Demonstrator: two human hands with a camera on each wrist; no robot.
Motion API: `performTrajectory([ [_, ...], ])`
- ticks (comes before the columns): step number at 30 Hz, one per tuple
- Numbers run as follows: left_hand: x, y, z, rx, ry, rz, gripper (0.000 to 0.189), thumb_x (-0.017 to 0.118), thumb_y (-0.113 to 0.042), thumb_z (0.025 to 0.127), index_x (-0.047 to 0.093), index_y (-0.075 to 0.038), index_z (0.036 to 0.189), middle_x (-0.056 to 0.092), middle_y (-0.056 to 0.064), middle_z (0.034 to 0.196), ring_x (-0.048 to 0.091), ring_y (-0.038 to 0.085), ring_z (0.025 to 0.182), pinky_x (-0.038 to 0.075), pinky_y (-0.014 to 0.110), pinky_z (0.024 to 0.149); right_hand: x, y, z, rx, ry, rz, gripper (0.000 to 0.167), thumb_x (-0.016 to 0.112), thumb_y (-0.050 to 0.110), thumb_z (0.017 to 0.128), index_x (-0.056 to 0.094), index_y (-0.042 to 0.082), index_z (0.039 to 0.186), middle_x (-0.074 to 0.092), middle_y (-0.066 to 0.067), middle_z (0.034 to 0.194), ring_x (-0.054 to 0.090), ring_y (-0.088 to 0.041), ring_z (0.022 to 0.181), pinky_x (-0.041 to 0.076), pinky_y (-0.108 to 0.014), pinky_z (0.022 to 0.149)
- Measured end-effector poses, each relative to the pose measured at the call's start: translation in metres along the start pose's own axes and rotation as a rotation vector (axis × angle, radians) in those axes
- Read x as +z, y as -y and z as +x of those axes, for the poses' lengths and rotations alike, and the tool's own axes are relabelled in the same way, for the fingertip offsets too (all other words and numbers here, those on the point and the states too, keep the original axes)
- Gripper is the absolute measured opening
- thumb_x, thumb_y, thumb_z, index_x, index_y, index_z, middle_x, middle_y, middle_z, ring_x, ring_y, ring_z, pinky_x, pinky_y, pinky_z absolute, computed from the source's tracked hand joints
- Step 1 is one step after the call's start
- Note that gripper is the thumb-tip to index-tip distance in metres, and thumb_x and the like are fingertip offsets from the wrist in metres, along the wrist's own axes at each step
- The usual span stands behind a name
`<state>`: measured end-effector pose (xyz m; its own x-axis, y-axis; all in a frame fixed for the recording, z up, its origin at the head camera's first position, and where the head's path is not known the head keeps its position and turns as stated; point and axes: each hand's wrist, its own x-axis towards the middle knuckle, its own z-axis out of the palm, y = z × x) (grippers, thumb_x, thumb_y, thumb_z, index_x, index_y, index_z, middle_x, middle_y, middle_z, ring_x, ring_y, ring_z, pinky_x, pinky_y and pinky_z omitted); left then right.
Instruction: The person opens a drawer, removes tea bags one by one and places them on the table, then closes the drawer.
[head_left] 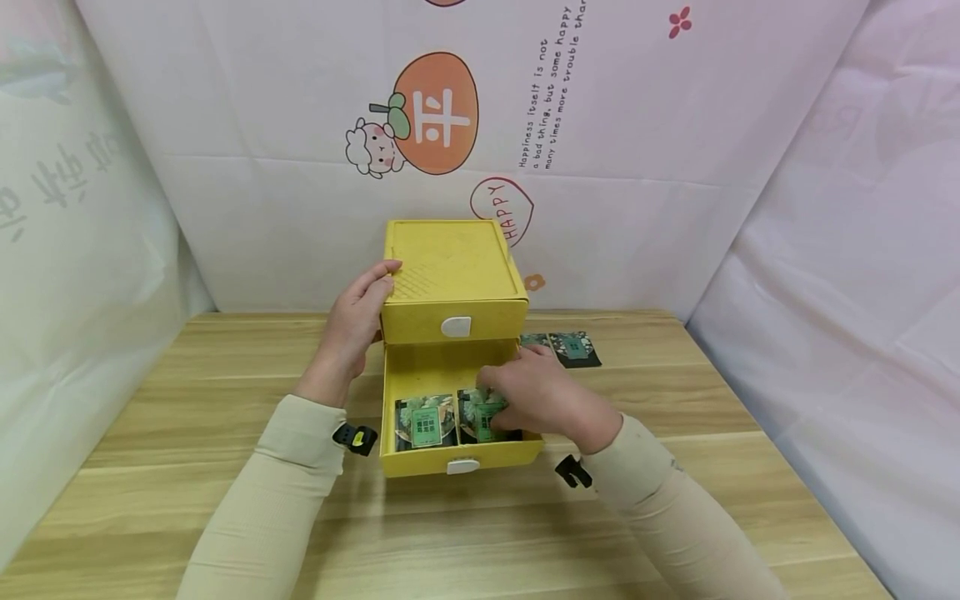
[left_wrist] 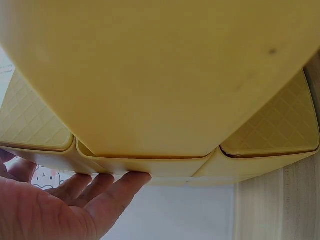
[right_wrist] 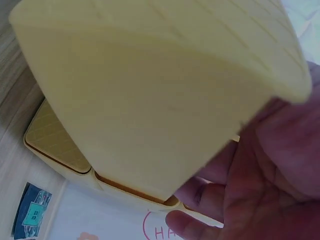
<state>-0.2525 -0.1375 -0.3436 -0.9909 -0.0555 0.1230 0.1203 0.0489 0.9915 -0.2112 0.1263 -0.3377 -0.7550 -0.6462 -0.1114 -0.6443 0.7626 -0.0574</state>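
A yellow drawer box stands on the table, its lower drawer pulled out. Two flat green printed packets lie inside: a left packet and a right packet. My right hand reaches over the drawer's right wall, bent thumb and finger on the right packet; whether they pinch it is unclear. In the right wrist view, the drawer's side hides its fingertips. My left hand rests against the box's upper left side. Its extended fingers touch the yellow wall in the left wrist view.
More dark green packets lie on the wooden table, right of the box and partly behind my right hand. The upper drawer, with its white pull, is closed. A printed white sheet hangs close behind the box.
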Motion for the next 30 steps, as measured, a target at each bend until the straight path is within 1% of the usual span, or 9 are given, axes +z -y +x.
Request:
performTrajectory([
  [2,0.000,0.000,0.000,0.000,-0.001,-0.002,0.045,0.045,-0.042,0.109,0.056,-0.029,0.151,0.042,-0.005,0.163,0.055,0.025,0.120,0.052,0.045,0.093,-0.002,-0.002,-0.002,-0.018,0.000,0.045,0.030,0.089,0.027,0.085,0.069,0.024,0.107,0.072,0.014,0.088,0.058,-0.022,0.103,0.032,-0.061,0.111],
  [6,0.000,0.000,-0.001,0.000,-0.001,0.001,0.045,0.045,-0.042,0.109,0.056,-0.029,0.151,0.041,-0.005,0.163,0.055,0.025,0.122,0.052,0.046,0.093,-0.006,-0.005,-0.005,-0.027,0.010,0.099,0.028,0.085,0.023,0.087,0.069,0.023,0.109,0.072,0.014,0.092,0.060,-0.018,0.100,0.033,-0.061,0.112],
  [9,0.000,0.001,0.000,0.000,-0.001,0.001,0.045,0.045,-0.042,0.109,0.055,-0.029,0.151,0.041,-0.005,0.164,0.055,0.026,0.123,0.052,0.046,0.094,-0.007,-0.007,-0.006,-0.042,0.008,0.107,0.021,0.084,0.023,0.088,0.068,0.022,0.101,0.066,0.015,0.084,0.058,-0.015,0.090,0.036,-0.060,0.110],
  [13,0.000,0.000,0.000,0.001,-0.002,0.000,0.045,0.046,-0.042,0.109,0.055,-0.029,0.151,0.041,-0.006,0.164,0.055,0.026,0.123,0.052,0.047,0.094,-0.008,-0.010,-0.007,-0.084,-0.016,0.109,0.026,0.084,0.025,0.087,0.059,0.022,0.084,0.045,0.013,0.069,0.044,-0.012,0.071,0.041,-0.052,0.095],
  [16,0.000,0.000,0.000,0.004,-0.002,0.002,0.045,0.046,-0.042,0.109,0.055,-0.029,0.151,0.040,-0.006,0.164,0.055,0.026,0.124,0.051,0.047,0.095,-0.008,-0.013,-0.008,-0.115,-0.041,0.115,0.029,0.085,0.025,0.088,0.057,0.022,0.081,0.038,0.012,0.068,0.039,-0.010,0.066,0.038,-0.044,0.084],
  [19,0.000,0.000,-0.001,0.004,0.000,0.004,0.046,0.045,-0.042,0.109,0.055,-0.029,0.151,0.040,-0.005,0.164,0.054,0.026,0.123,0.051,0.048,0.095,-0.008,-0.015,-0.009,-0.138,-0.065,0.125,0.024,0.085,0.025,0.088,0.061,0.021,0.085,0.044,0.012,0.070,0.041,-0.008,0.065,0.039,-0.036,0.076],
  [23,0.000,0.001,0.000,0.006,0.002,-0.002,0.046,0.045,-0.042,0.109,0.055,-0.028,0.151,0.041,-0.006,0.163,0.055,0.024,0.120,0.051,0.047,0.094,-0.010,-0.017,-0.010,-0.123,-0.080,0.173,0.017,0.084,0.025,0.090,0.067,0.019,0.093,0.054,0.011,0.075,0.047,-0.009,0.068,0.041,-0.030,0.067],
  [26,0.000,0.001,0.001,0.008,0.005,-0.005,0.046,0.045,-0.042,0.109,0.055,-0.028,0.152,0.042,-0.006,0.163,0.056,0.023,0.117,0.052,0.046,0.093,-0.012,-0.018,-0.012,-0.085,-0.089,0.225,0.014,0.082,0.025,0.092,0.069,0.021,0.096,0.057,0.011,0.077,0.050,-0.010,0.070,0.041,-0.029,0.066],
  [30,0.000,0.001,0.001,0.003,0.008,-0.009,0.046,0.045,-0.042,0.109,0.055,-0.027,0.152,0.042,-0.007,0.162,0.056,0.022,0.115,0.052,0.044,0.092,-0.013,-0.019,-0.015,-0.070,-0.120,0.289,0.010,0.080,0.025,0.093,0.069,0.023,0.095,0.057,0.012,0.077,0.051,-0.010,0.071,0.042,-0.030,0.066],
])
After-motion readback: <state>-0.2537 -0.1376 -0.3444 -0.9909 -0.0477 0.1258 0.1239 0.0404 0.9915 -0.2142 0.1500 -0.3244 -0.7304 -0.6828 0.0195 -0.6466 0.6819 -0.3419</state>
